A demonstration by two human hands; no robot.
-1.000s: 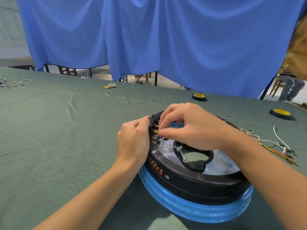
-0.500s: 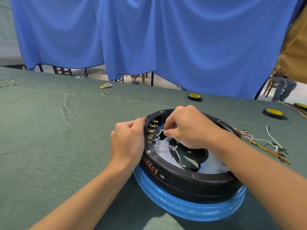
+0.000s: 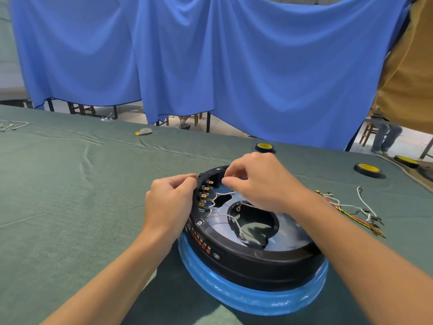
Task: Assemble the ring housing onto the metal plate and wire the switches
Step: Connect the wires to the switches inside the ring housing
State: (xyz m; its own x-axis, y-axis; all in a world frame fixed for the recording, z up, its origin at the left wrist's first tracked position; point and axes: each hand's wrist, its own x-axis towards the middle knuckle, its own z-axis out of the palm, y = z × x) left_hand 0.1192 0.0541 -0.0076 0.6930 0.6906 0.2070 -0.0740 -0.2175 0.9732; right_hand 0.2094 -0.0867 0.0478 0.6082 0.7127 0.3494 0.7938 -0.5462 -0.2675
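A black ring housing (image 3: 246,256) sits on a shiny metal plate (image 3: 288,233), with a blue-wrapped rim (image 3: 248,299) under it, at the table's near middle. Brass switch terminals (image 3: 206,195) line the ring's inner left wall, and white wires (image 3: 222,195) run from them across the plate. My left hand (image 3: 168,202) grips the ring's outer left edge beside the terminals. My right hand (image 3: 262,181) hovers over the ring's far side, fingertips pinching a white wire near the upper terminals.
A loose bundle of white, red and yellow wires (image 3: 349,209) lies to the right. Three black-and-yellow tape rolls (image 3: 264,147) (image 3: 367,170) (image 3: 405,160) sit at the far right. More wires (image 3: 11,125) lie far left. A person (image 3: 407,78) stands at the right edge.
My right hand has lifted from low inside the ring toward its far edge, drawing the white wire up. The terminals and wires below it now show. My left hand has kept its grip.
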